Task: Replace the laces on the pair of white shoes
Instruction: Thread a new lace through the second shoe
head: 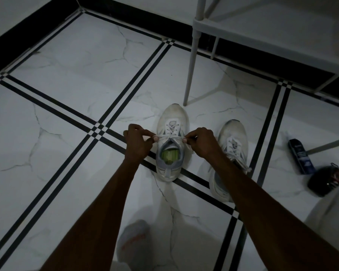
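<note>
Dim light falls on a white marble-look floor (70,79) crossed by paired black stripes. A black skirting board (137,15) runs behind the white metal rack (262,39), which stands upon the floor.

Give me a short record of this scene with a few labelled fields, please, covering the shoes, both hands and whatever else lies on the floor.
setting: tiled floor, dim light
middle shoe: laced, lace pulled taut sideways across its top
right shoe: laced, ends lying loose
left hand: pinching one lace end
right hand: pinching the other end
also on the floor: dark box, dark round object, white frame leg
</note>
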The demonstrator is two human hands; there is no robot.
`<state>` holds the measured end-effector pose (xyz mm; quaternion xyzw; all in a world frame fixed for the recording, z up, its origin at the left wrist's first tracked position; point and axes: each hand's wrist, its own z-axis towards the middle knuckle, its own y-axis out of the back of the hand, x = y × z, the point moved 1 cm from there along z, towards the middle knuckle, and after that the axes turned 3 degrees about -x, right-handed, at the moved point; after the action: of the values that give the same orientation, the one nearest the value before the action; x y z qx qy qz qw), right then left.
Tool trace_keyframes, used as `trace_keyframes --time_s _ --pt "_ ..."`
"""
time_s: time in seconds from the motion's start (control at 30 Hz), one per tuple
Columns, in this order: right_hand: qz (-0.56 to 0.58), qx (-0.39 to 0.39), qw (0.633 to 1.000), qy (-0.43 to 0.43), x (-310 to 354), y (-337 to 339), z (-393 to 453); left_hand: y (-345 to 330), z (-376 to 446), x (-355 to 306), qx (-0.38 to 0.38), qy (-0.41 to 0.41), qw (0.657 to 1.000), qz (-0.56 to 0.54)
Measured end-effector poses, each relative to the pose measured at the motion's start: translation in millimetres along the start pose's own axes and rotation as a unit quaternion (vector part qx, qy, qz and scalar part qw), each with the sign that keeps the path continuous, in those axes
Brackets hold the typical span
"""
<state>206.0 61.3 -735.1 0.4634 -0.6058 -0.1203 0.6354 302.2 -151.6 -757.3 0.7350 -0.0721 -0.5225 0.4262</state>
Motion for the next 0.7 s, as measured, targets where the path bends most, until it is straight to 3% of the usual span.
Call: trace_keyframes --time_s 0.17,0.3,0.47,0.57,0.7 --pt "-0.029 0.034 0.998 -0.037 -0.4 -2.7 -4.7 -11.0 -10.7 -9.4 0.129 0.08 0.982 -0.115" --pt "-0.011 0.083 0.994 -0.067 -4.5 -11.2 -11.2 -22.1 -19.3 -14.7 0.139 0.12 0.97 -0.162" --pt "0.054 0.049 0.991 -0.115 -8.4 -8.4 -25.0 -32.4 -30.7 -34.0 0.154 0.137 0.961 -0.186" --pt "0.081 -0.018 0.987 -0.14 -15.3 0.9 -37.8 -42.6 -38.3 -46.5 0.17 0.135 0.955 -0.204" --pt "0.027 -0.2 0.964 -0.171 -25.4 27.5 -77.1 -51.3 -53.9 -71.9 0.183 0.125 0.955 -0.199"
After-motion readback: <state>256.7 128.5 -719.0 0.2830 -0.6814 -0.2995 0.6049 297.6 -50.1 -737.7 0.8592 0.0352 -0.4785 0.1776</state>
